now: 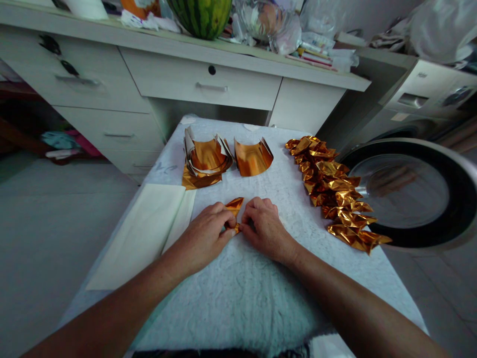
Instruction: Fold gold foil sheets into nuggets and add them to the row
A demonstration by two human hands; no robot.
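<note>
Near the middle of the cloth-covered table, my left hand (pixel 211 231) pinches a small folded piece of gold foil paper (pixel 234 205). My right hand (pixel 264 226) is closed, its fingertips at the right edge of the same piece. Beyond my hands lie a stack of curled gold foil sheets (pixel 206 155) and, just right of it, one more curved gold sheet (pixel 253 158). Several folded gold foil pieces (pixel 335 191) form a long row on the right. Pale paper sheets (pixel 137 233) lie flat at the left, partly under my left forearm.
The table (pixel 231 303) stands before a white drawer cabinet (pixel 208 84). On the counter are a watermelon (pixel 203 15), a glass bowl (pixel 261 20) and plastic bags. An open round washing machine door (pixel 410 191) reaches close to the table's right edge.
</note>
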